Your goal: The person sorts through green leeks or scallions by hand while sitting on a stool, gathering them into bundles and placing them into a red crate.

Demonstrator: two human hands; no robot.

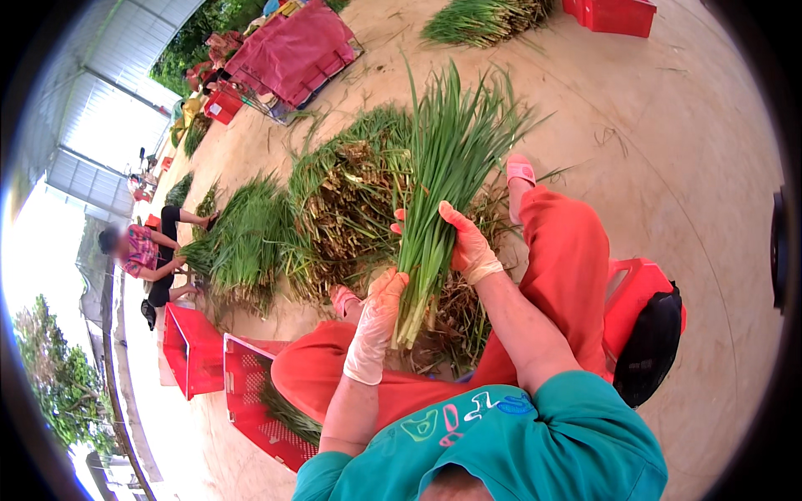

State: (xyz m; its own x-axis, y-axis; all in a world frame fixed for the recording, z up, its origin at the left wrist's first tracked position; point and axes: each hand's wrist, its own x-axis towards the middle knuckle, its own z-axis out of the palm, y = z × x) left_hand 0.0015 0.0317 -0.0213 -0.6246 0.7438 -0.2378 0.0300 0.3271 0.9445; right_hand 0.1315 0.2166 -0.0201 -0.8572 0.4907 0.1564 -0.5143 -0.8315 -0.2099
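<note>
A thick bunch of garlic chives (434,225) stands between my hands, its long flat leaves fanning upward and away, its pale cut stems toward my lap. Around the lower stems on the left closes my left hand (380,313), in a thin whitish glove. Gloved likewise, my right hand (468,244) grips the bunch higher up from the right; its fingers pass behind the leaves and the tips show on the far side. Just beyond lies a big heap of chives (347,196) with brown, dry stem ends facing me. Loose trimmings (455,321) lie below the bunch between my legs.
Left of me are a red perforated crate (251,392) with greens inside and another red crate (194,346). Another person (142,250) sits by a green pile (251,238) at far left. Beyond are a covered red cart (292,54), more chives (489,18) and a red bin (614,15).
</note>
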